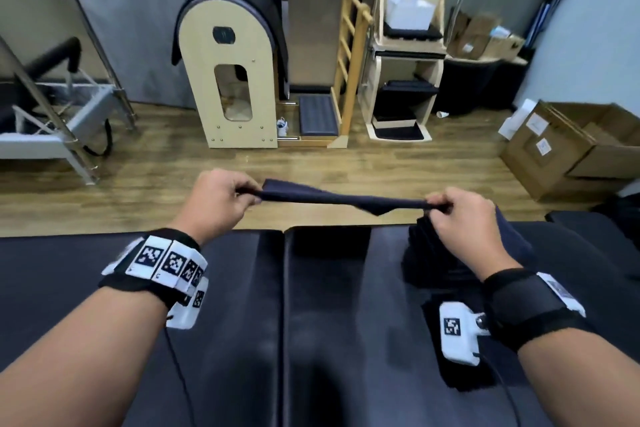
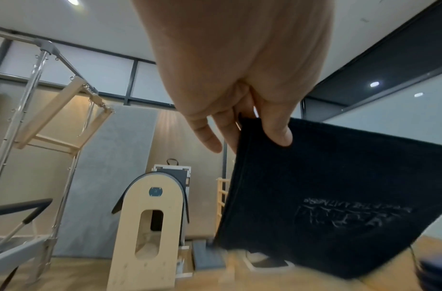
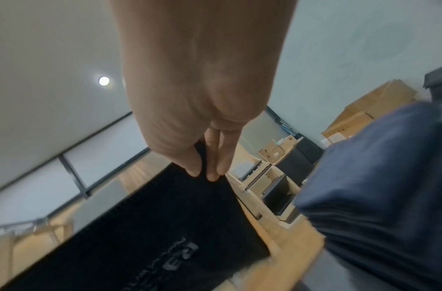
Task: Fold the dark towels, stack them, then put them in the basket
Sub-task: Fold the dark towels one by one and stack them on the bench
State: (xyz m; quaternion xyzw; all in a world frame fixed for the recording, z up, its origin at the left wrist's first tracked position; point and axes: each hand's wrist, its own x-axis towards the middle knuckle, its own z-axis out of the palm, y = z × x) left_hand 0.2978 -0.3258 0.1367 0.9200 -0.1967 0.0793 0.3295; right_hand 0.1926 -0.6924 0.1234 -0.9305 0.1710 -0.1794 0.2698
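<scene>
A dark navy towel hangs stretched in the air between my two hands, beyond the far edge of the black padded table. My left hand pinches its left corner and my right hand pinches its right corner. In the left wrist view the towel hangs down from my left hand and shows a faint embroidered logo. The right wrist view shows my right hand pinching the towel. A stack of folded dark towels lies on the table under my right hand and appears again in the right wrist view.
Past the table lies a wooden floor with a wooden arched barrel, a wooden ladder frame, a metal-framed bench at left and open cardboard boxes at right. No basket is in view.
</scene>
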